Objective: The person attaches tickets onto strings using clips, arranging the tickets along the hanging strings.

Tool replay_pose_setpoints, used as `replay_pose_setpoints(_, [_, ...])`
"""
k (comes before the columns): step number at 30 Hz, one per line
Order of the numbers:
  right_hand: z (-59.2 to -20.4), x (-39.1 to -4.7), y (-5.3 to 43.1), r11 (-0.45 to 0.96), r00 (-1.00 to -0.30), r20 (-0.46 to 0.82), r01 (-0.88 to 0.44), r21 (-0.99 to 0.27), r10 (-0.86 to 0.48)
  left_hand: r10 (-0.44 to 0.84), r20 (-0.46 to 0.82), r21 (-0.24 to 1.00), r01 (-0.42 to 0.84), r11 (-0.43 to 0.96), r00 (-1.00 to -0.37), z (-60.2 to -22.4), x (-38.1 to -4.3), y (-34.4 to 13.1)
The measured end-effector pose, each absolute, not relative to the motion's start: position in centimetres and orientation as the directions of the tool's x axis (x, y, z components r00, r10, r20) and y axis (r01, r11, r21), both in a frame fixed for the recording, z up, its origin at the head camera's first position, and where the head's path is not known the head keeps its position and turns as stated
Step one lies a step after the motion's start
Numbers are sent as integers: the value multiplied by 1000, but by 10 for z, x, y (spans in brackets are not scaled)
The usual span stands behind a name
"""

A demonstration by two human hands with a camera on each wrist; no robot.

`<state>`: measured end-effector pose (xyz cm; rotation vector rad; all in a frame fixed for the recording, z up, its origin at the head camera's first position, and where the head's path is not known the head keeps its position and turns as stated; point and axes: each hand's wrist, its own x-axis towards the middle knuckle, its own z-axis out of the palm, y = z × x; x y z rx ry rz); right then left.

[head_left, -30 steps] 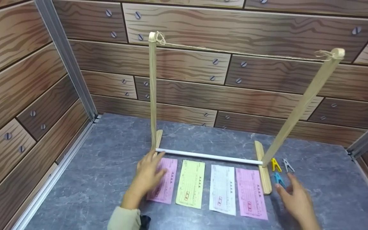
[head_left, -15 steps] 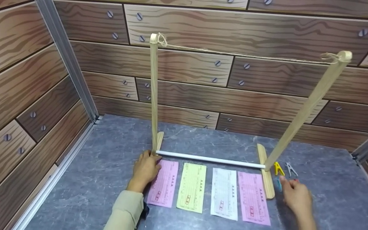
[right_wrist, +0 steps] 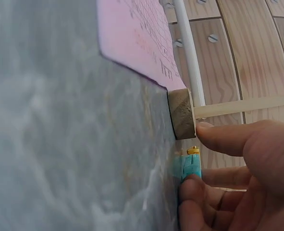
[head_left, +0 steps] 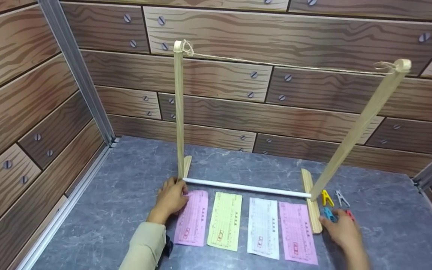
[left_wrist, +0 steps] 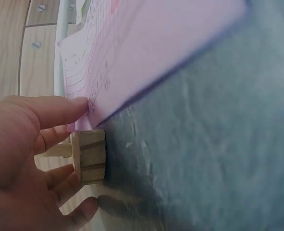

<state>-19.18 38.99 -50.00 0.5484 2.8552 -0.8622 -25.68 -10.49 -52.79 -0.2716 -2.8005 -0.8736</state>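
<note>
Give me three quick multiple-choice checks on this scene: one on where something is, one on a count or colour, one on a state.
1. Where do the clothespins lie?
A. Right of the rack's right foot
B. Left of the rack's left foot
C. On the string

2. How many paper slips lie before the rack?
A. Two
B. Four
C. Six

3. What is the right hand doing?
A. Resting flat on a slip
B. Pinching the blue clothespin
C. Gripping the string

Answers:
1 A: the clothespins lie beside the right foot.
2 B: the paper slips run pink, yellow, white, pink.
3 B: the right hand has its fingers on the blue clothespin; the left hand holds the left foot.
</note>
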Motion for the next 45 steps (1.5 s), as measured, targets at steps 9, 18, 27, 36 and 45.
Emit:
replay_pose_setpoints(9, [-497,-193,388,748,-897,-267,440,-497,351,86,263,554,223,802,-961,-532,-261,-103])
replay_pose_setpoints(18, [-501,-184,391,763,-888,-249,460,-454,387,50,254,660,211,721,-966,-526,-261,-105])
replay_pose_setpoints(27, [-499,-178,393,762,-903,-209,428,-486,375,-36,313,771,232,594,-949,-515,-262,-96])
replay_pose_setpoints(36, [-482,-174,390,654,-902,-209,419,-630,377,-143,300,853,198,482,-943,-487,-261,-91])
replay_pose_setpoints(45, [-473,-172,378,552,-930,-108,298,-779,351,-201,314,892,216,398,-928,-464,-261,-97])
